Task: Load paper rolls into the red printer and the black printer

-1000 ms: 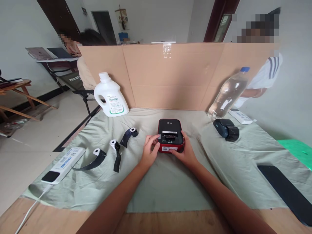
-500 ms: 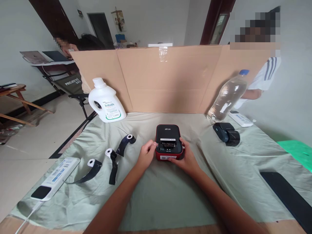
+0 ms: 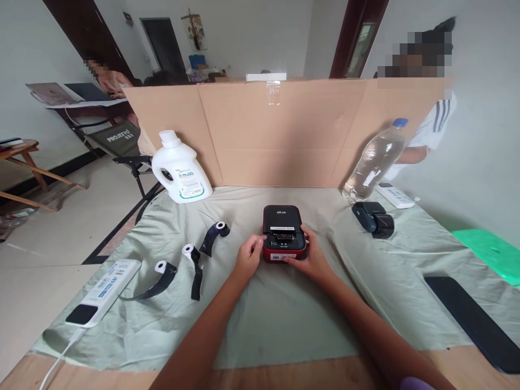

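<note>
A small label printer (image 3: 281, 218) with a black top and red sides stands on the cloth in front of me. Dark, shiny label material shows at the slot in its top. My left hand (image 3: 251, 254) has its fingers curled, thumb and fingertips against the printer's left edge. Wrapped about the right side is my right hand (image 3: 311, 254), its thumb along the front face. Left of the printer lie three small rolls of dark label strip: one roll (image 3: 220, 228) nearest, a second roll (image 3: 190, 254) and a third roll (image 3: 162, 273), each partly unwound.
A cardboard screen (image 3: 280, 135) stands behind, with a white detergent jug (image 3: 181, 168) and a water-filled bottle (image 3: 376, 162) before it. A black device with a roll (image 3: 374, 219) and a phone (image 3: 473, 322) lie right; a white power strip (image 3: 103, 292) lies left. Two people are beyond.
The view has shifted slightly, so the table things sit a little differently in the picture. Both hands keep their places at the printer's sides.
</note>
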Motion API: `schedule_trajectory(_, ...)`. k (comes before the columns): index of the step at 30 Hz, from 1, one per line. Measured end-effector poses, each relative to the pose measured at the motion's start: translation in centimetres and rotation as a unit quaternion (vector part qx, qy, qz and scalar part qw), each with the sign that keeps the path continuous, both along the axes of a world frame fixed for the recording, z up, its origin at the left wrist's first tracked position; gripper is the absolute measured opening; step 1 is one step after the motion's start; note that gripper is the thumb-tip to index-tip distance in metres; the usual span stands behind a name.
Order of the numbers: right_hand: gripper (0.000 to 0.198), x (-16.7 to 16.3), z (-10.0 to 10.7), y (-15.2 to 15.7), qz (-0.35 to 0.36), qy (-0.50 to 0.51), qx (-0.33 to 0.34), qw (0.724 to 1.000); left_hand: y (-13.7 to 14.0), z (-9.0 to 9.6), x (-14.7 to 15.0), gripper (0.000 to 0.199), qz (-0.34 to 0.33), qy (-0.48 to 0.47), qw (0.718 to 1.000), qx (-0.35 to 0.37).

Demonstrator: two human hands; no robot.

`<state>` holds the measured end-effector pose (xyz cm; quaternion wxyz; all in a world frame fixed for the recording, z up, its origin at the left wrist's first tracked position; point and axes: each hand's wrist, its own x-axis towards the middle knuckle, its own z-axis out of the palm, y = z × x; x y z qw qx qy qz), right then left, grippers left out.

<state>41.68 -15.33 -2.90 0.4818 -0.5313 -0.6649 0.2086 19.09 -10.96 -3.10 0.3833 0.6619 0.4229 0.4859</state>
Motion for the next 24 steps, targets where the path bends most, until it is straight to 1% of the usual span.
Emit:
schedule_trajectory(4,0.106,-0.2,-0.2,-0.1,0.001,-0.001,0.007,1.0,-1.0,-0.3,-0.6,0.045,-0.008,-0.002,1.0,0.011)
schedule_trajectory(9,0.107,0.0,-0.8,-0.1,0.002,-0.041,0.02,0.999,-1.4,-0.3,-0.6,0.046,0.01,-0.048,0.999,-0.015)
schedule_trajectory(12,0.107,0.2,-0.6,-0.3,0.019,-0.054,0.03,0.998,-1.3,-0.5,-0.5,0.049,0.008,-0.045,0.999,-0.015)
schedule_trajectory(15,0.085,0.7,0.4,-0.4,0.04,-0.057,0.029,0.997,-1.2,-0.7,-0.5,0.052,-0.003,-0.03,1.0,-0.008)
schedule_trajectory(17,0.071,1.0,1.6,0.2,0.047,-0.053,0.022,0.997,-1.1,-0.8,-0.4,0.052,-0.007,-0.036,0.999,-0.008)
schedule_trajectory(18,0.068,1.1,2.3,0.8,0.044,-0.05,0.016,0.998,-1.1,-0.8,-0.4,0.053,-0.008,-0.04,0.999,-0.011)
schedule_trajectory(21,0.066,1.4,4.3,3.2,0.012,-0.025,-0.011,1.0,-1.0,-0.7,-0.5,0.055,-0.017,-0.046,0.999,-0.022)
schedule_trajectory(24,0.069,1.4,5.6,5.1,-0.015,-0.003,-0.043,0.999,-1.1,-0.6,-0.5,0.054,-0.023,-0.05,0.998,-0.025)
